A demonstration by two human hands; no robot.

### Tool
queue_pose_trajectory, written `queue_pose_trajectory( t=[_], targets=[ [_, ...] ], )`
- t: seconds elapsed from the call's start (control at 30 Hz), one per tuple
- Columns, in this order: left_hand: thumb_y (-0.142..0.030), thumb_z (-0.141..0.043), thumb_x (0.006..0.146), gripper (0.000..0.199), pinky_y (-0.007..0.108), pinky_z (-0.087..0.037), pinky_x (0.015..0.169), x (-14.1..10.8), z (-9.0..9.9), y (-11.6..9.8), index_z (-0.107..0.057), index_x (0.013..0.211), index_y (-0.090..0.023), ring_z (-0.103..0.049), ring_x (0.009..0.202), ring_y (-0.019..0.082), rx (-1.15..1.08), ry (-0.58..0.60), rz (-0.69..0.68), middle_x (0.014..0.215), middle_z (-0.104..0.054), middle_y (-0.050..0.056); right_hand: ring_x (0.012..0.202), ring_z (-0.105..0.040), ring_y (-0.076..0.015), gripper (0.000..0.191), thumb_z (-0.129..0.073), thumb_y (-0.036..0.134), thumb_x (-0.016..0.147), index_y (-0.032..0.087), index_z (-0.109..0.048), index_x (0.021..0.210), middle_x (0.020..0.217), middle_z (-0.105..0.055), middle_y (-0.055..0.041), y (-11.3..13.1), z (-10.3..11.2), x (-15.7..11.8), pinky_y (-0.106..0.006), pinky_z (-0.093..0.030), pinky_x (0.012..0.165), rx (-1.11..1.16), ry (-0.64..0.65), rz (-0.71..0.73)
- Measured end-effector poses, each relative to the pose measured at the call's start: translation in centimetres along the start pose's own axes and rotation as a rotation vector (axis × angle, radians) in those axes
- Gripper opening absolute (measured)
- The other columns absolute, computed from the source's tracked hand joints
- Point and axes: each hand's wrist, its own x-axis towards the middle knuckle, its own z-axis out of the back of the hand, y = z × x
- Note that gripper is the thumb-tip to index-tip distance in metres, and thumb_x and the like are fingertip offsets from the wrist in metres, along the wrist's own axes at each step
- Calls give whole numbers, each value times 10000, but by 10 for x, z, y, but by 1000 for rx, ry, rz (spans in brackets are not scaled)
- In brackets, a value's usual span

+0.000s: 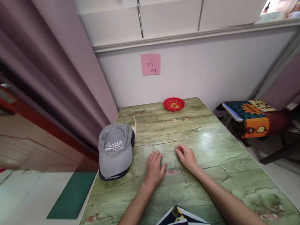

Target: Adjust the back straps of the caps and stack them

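Observation:
My left hand (154, 168) rests palm down on the green marbled table (195, 129), fingers stretched out and thumb apart, holding nothing. To its right my right hand (187, 157) lies on its side with the fingers loosely curled in, and no object shows in it. A grey baseball cap (116, 145) with white "Always" lettering and a dark-edged brim sits left of my left hand, apart from it. Behind the cap a thin pale strip (134, 123) sticks up, partly hidden. Near the table's far edge lies a red scalloped dish (174, 104) with a gold design.
A pink note (151, 64) is stuck to the white wall behind the table. On the right stands a stool with a colourful cover (255, 115). Purple curtains (59, 57) and a reddish door (46, 135) are at the left, with a green mat (72, 195) on the floor.

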Motion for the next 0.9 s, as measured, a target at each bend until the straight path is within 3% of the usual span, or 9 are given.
queue_pose_trajectory(
  t=[0.1, 0.4, 0.6, 0.7, 0.8, 0.9],
  targets=[
    [-287, -593, 878, 366, 505, -315, 1159, -10, -2, 3, -626, 1233, -205, -468, 1332, 285, 31, 44, -57, 1369, -579, 125, 631, -599, -182, 346, -434, 444, 932, 210, -654, 803, 677, -665, -22, -8, -4, -5, -259, -381, 629, -55, 47, 55],
    [-260, -609, 870, 347, 514, -339, 1138, -6, 4, -4, -626, 1212, -201, -476, 1307, 284, 37, 33, -53, 1344, -589, 117, 634, -596, -181, 356, -442, 457, 942, 204, -659, 816, 690, -667, -26, -10, -4, -7, -261, -373, 627, -57, 62, 77],
    [-261, -622, 863, 364, 471, -397, 1094, -4, 3, 3, -616, 1219, -182, -521, 1254, 273, -14, -28, -66, 1315, -600, 133, 634, -595, -187, 355, -451, 464, 940, 205, -660, 818, 687, -665, -28, -12, -3, -6, -261, -366, 623, -28, 72, 84],
    [-267, -607, 876, 346, 448, -409, 1073, 14, 27, 12, -615, 1213, -190, -534, 1229, 269, -1, -181, -52, 1294, -601, 138, 623, -590, -179, 339, -460, 455, 938, 209, -660, 820, 685, -660, -18, -11, -2, -6, -257, -352, 613, -24, 78, 74],
    [-296, -606, 876, 290, 450, -392, 1064, 43, 75, 27, -640, 1148, -202, -537, 1201, 280, 83, -409, 15, 1237, -611, 136, 624, -593, -177, 326, -472, 450, 934, 210, -660, 819, 669, -650, -10, -11, -2, -6, -254, -349, 613, -23, 76, 65],
    [-341, -626, 852, 302, 448, -354, 1079, 69, 128, 49, -640, 1122, -206, -510, 1221, 298, 214, -578, 188, 1267, -575, 136, 627, -596, -178, 336, -467, 457, 934, 208, -660, 817, 677, -657, -16, -13, -2, -6, -253, -352, 613, -19, 73, 69]
  ],
)
